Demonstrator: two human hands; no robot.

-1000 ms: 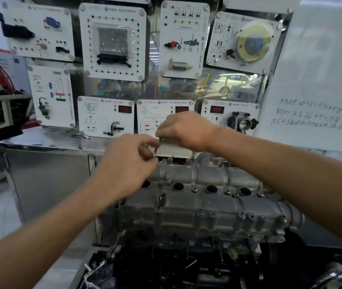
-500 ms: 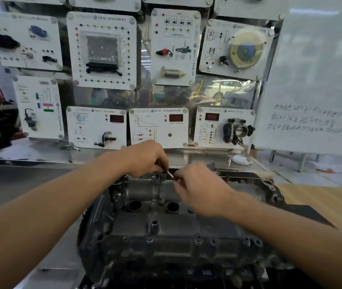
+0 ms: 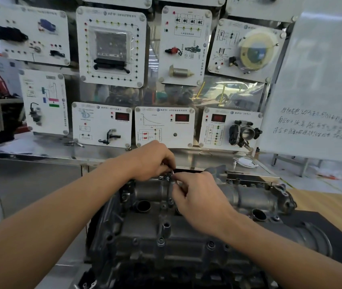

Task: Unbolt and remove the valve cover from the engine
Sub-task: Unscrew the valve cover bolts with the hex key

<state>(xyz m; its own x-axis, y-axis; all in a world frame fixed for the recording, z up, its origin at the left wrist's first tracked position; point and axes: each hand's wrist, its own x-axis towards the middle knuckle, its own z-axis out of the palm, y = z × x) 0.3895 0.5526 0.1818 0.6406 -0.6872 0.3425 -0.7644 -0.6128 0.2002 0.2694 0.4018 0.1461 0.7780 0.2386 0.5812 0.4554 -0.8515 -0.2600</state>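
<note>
Valve cover (image 3: 186,232) long axis L-R; both hands (image 3: 178,180) pinching rear bolt (image 3: 172,174).

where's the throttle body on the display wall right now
In the head view, the throttle body is mounted on the bottom-row panel at the right of the display wall, just left of the whiteboard and above the valve cover.

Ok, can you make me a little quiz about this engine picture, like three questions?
1. True or false: both hands meet at the far edge of the valve cover.
2. Which hand is closer to the camera: A) left hand B) right hand?
3. Fill in: the big white sheet on the right, the whiteboard, has handwritten ____ on it.

Key: 1 true; 2 B; 3 writing.
</note>
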